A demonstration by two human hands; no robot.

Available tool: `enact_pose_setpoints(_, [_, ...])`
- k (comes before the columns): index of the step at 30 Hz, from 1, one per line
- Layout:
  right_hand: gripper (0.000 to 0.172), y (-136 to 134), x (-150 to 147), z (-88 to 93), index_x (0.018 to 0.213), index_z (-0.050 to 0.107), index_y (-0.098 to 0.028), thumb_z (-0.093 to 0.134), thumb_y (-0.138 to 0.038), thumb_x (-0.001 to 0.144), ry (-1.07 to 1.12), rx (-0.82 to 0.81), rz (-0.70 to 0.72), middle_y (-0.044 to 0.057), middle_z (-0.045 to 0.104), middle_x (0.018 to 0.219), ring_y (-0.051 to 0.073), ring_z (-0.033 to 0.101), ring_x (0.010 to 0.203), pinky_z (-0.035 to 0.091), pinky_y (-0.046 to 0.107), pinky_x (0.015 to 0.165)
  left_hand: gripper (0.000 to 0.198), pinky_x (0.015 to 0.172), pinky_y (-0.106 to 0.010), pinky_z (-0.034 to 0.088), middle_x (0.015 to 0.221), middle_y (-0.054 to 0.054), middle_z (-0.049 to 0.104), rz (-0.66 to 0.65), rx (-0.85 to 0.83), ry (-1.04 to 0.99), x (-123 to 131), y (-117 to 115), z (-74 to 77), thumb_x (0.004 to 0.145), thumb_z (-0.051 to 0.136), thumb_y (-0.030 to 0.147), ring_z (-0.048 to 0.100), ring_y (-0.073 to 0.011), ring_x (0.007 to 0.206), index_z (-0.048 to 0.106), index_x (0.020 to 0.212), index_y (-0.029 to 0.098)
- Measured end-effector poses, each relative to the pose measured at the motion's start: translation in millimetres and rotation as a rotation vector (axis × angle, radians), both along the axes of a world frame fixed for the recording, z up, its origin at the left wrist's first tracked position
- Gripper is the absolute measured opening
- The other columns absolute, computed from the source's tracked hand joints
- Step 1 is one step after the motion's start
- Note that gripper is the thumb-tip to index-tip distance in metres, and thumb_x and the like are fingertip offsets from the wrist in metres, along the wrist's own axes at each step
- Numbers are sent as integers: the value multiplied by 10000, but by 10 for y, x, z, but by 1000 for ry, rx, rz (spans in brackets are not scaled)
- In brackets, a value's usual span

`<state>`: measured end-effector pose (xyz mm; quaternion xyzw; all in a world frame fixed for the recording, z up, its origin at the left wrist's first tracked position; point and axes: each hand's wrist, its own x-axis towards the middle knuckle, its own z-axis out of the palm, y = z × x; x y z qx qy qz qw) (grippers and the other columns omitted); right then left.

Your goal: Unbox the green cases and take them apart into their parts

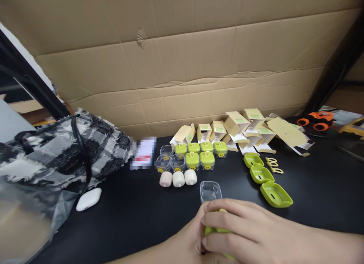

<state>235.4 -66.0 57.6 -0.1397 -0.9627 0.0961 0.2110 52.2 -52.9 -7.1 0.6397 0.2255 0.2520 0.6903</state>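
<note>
Both hands meet at the bottom centre over a small lime-green case piece (215, 230). My right hand (244, 230) lies on top with its fingers curled round the green piece. My left hand (191, 239) presses against it from the left, its fingers mostly hidden under the right hand. Just beyond the fingertips an empty clear plastic box (210, 190) stands on the black table (136, 214).
Three beige pods (178, 178), clear boxes with lime-green lids (196, 154), three green trays (267, 178), yellow rings (273, 164) and open cardboard cartons (239, 129) lie further back. A checked fabric bag (62, 150), white earbud case (88, 199) and plastic bag (25, 222) sit left. Cardboard wall (182, 59) behind.
</note>
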Motion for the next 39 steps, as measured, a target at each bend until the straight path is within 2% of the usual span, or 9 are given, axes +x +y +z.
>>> enact_pose_setpoints(6, [286,-18,-22,-27,1150,578,-105,390,-226,971,22,28,-12,83,681,1070,216,566,1084,464,308,997,725,1096,-487,319,1334,-99,456,-93,112,35,-69,-20,212,749,717,441,390,-330,1313,352,1340,234])
enact_pose_setpoints(9, [300,-40,-19,-29,1155,573,-119,365,-244,980,7,81,-10,75,683,1059,234,557,1096,479,307,971,677,1078,-468,351,1361,-103,448,-139,62,30,-98,-35,189,788,705,364,409,-313,1308,332,1339,243])
enact_pose_setpoints(14, [318,-33,-16,-72,1129,576,-121,316,-238,989,30,134,-24,83,679,1027,252,565,1063,488,336,954,773,1066,-452,377,1423,-120,401,-175,-28,36,-121,-52,85,792,705,281,429,-306,1311,222,1395,277])
enact_pose_setpoints(19, [270,-4,-18,-145,1133,553,-117,378,-224,959,46,62,-6,101,647,1037,248,540,1046,482,364,952,618,1050,-436,386,1368,-131,464,-126,68,31,-65,-69,255,809,666,178,439,-299,1304,321,1319,218])
enact_pose_setpoints(24, [280,-4,-12,-185,1141,543,-111,484,-215,888,41,-49,3,123,612,1058,260,513,1066,493,379,921,544,1025,-419,392,1366,-140,455,-74,68,48,-31,-89,357,829,655,275,419,-299,1308,363,1283,200])
enact_pose_setpoints(28, [339,17,32,-125,1198,533,-134,512,-170,861,35,-136,9,122,596,1142,224,515,1114,499,330,916,551,957,-390,421,1258,-96,499,-70,39,118,-98,-67,344,772,713,285,485,-287,1217,407,1226,219])
enact_pose_setpoints(32, [349,67,96,15,1200,559,-128,590,-187,857,94,-213,55,125,591,1159,186,554,1095,489,276,922,564,797,-274,436,1007,-6,520,-168,-143,140,-169,-10,412,752,730,290,576,-172,982,328,1145,238])
enact_pose_setpoints(35, [349,75,134,108,1188,565,-107,610,-162,846,134,-260,86,134,599,1152,179,568,1092,480,272,940,567,727,-201,395,912,47,459,-221,-172,126,-195,33,476,699,769,277,533,-87,820,307,1025,241])
enact_pose_setpoints(39, [374,73,222,171,1216,542,-124,615,-129,850,160,-340,155,130,585,1204,160,567,1121,473,241,944,614,596,-173,377,824,65,458,-408,-211,248,-243,57,558,590,830,319,457,-65,656,314,916,249])
